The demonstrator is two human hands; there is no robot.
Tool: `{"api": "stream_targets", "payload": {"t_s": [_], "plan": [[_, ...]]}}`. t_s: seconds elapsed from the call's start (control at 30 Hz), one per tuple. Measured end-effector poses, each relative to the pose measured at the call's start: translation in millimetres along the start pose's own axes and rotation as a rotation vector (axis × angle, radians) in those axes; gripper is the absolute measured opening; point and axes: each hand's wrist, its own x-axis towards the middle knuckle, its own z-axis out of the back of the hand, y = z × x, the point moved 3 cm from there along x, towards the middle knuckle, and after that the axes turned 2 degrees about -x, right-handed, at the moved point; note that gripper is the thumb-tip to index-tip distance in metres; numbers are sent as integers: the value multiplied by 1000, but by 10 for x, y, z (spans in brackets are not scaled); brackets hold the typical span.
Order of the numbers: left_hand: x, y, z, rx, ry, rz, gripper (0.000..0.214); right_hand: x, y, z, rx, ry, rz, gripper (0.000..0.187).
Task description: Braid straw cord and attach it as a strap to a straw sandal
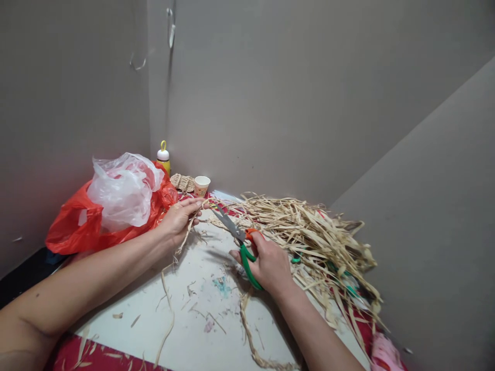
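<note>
Between the thumb and fingers of my left hand (180, 219) is a thin straw cord (187, 234), pinched near its upper end. Its loose tail hangs down onto the white board (193, 335). My right hand (270, 260) grips a pair of scissors (234, 228) with one green and one orange handle. The blades point up and left, with their tips close to the straw at my left fingertips; whether they touch it I cannot tell. A braided straw rope (251, 342) lies on the board below my right hand.
A large heap of dry straw (309, 226) spreads along the right. Red and clear plastic bags (119, 196) sit at the left. Behind stand a yellow bottle (163, 158), a woven straw piece (182, 182) and a paper cup (201, 186). Grey walls enclose the back and right.
</note>
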Motion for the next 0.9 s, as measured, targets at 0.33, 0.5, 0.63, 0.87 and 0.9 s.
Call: {"api": "stream_targets", "payload": {"t_s": [0.33, 0.5, 0.63, 0.87, 0.9], "plan": [[-17, -24, 1, 3, -16, 12, 17, 32, 4, 39, -114, -70, 41, 29], [-83, 13, -56, 18, -19, 37, 18, 23, 9, 49, -147, -97, 16, 30], [-99, 34, -70, 24, -20, 58, 19, 18, -3, 34, -154, -100, 5, 30], [-87, 17, -70, -3, 61, 65, 25, 25, -29, 14, -149, -97, -14, 29], [-86, 12, -65, -4, 59, 56, 24, 26, -29, 14, -144, -93, -12, 28]]}}
